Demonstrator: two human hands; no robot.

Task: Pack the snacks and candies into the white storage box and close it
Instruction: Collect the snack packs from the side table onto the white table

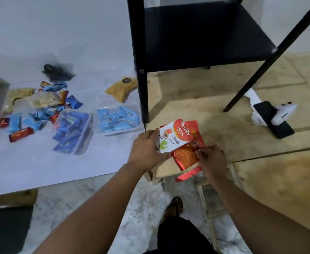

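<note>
A black metal-framed shelf unit [202, 33] stands on a worn light plywood platform [271, 176] beside the white-topped desk [40, 162]. Grey-white marbled floor [147, 208] lies below, a pale wall [49, 24] behind.

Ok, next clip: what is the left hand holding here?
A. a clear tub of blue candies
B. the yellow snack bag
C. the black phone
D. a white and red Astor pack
D: the left hand has its grip on the white and red Astor pack, thumb and fingers curled round its edge, while the clear tub of blue candies, yellow snack bag and black phone lie untouched.
</note>
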